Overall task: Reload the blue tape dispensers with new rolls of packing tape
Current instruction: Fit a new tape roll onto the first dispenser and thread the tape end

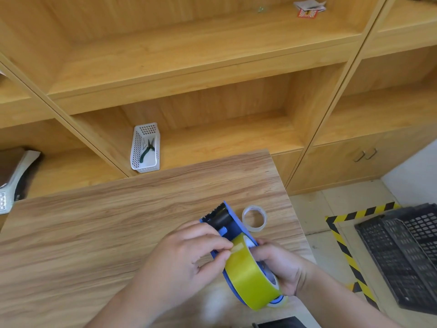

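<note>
A blue tape dispenser [230, 224] with a black roller and a toothed blade lies over the wooden table [118, 233], near its right edge. A yellowish roll of packing tape [250, 278] sits on the dispenser's hub. My left hand [189, 259] pinches the loose end of the tape at the top of the roll, thumb and forefinger closed on it. My right hand [281, 266] grips the roll and dispenser from the right side. An almost spent clear tape roll [254, 218] lies flat on the table just right of the dispenser's blade end.
Wooden shelving stands behind the table, holding a white perforated basket [145, 147] with pliers inside. A grey device [14, 178] leans on the left shelf. A black plastic crate [402, 254] sits on the floor at right, beside yellow-black hazard tape [347, 252]. A dark object [279, 323] shows at the bottom edge.
</note>
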A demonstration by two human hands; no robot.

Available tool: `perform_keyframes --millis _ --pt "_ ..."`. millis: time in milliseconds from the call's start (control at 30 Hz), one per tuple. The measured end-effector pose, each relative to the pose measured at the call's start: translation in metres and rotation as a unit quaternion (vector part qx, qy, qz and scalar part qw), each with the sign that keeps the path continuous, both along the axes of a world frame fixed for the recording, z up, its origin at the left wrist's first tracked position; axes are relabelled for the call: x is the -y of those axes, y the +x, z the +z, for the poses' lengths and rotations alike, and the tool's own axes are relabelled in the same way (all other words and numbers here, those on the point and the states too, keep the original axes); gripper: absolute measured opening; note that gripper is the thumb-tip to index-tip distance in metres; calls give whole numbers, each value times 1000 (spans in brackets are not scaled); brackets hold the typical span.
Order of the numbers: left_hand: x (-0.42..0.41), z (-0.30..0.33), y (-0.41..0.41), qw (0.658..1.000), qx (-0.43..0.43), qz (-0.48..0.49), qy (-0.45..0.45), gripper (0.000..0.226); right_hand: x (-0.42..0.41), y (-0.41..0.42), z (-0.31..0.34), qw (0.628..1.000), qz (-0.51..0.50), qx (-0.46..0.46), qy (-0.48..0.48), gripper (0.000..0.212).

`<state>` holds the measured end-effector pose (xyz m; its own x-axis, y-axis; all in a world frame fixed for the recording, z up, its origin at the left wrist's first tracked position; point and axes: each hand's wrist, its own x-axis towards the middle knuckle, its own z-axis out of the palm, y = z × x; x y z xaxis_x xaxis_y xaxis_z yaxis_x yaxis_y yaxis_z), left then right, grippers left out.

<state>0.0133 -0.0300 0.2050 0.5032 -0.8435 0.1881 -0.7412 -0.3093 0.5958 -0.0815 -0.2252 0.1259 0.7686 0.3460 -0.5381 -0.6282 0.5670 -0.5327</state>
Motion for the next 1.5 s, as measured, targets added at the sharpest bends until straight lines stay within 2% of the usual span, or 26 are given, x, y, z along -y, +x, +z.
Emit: perform_keyframes --millis 167,300,467,567,633,833,967,1267,1333,1500 --pt "-7 3 3 997 9 -5 81 6 -5 1 -6 998 28 -47 -30 41" --pt "-8 3 0 995 -10 38 92 6 -8 2 -4 997 51 -52 -39 34" --pt "-11 0 -6 986 -113 25 120 20 -12 -2 -5 997 53 -50 -40 40" --pt "-12 1 -3 981 -141 9 132 17 -13 -5 -7 997 46 -54 -26 34" --pt "-12 1 1 981 -136 1 140 13 -13 -6 -6 997 46 -54 -15 33" --pt "-4 10 8 986 -47 -26 159 19 -13 -4 -4 996 54 -70 7 31" --pt "7 12 18 981 -55 -60 176 14 -16 -5 -11 993 76 -84 26 37" --pt "39 -14 50 961 -71 -169 206 9 -18 -11 -26 989 85 -115 29 18" --pt "43 -17 54 961 -87 -163 204 8 -17 -13 -26 990 81 -110 38 19" --pt "43 -27 63 973 -145 -79 159 6 -12 -15 -29 992 46 -113 42 17"
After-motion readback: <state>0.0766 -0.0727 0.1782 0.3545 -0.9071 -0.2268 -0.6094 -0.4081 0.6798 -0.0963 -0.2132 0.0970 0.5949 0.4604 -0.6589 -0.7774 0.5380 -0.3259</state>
